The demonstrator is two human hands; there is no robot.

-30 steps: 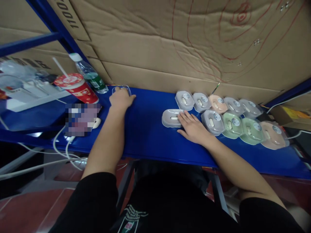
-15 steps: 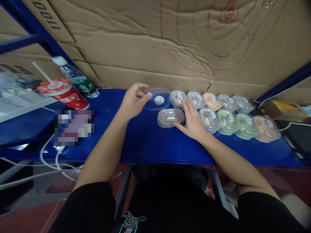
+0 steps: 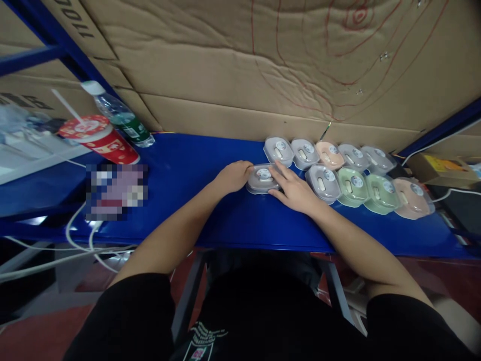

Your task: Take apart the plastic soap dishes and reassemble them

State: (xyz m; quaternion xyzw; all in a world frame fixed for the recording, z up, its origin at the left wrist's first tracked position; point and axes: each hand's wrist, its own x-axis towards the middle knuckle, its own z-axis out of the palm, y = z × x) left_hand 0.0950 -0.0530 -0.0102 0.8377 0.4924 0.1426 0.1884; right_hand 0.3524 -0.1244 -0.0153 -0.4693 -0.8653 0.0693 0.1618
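A grey plastic box (image 3: 259, 186) with a small pale bar on top lies on the blue table, and a clear plastic lid (image 3: 264, 174) with a round sticker now covers it. My left hand (image 3: 235, 177) is closed on the lid's left edge, its fingertips partly hidden. Across the right end rests my right hand (image 3: 295, 189), fingers over the lid and thumb at the front side of the box. Just right of that hand stands a grey lidded box (image 3: 323, 183). Whether the lid sits fully down cannot be made out.
Lidded boxes in grey, peach and green, such as a green box (image 3: 353, 186), stand in two rows at right. A red paper cup (image 3: 112, 145) and a water bottle (image 3: 130, 128) are at left. Cardboard (image 3: 210, 105) walls the back of the table (image 3: 233, 225).
My left hand has brought the clear lid rightward and toward me, from behind the grey box onto it. My right hand stays at the box's right end, with its fingers now over the lid.
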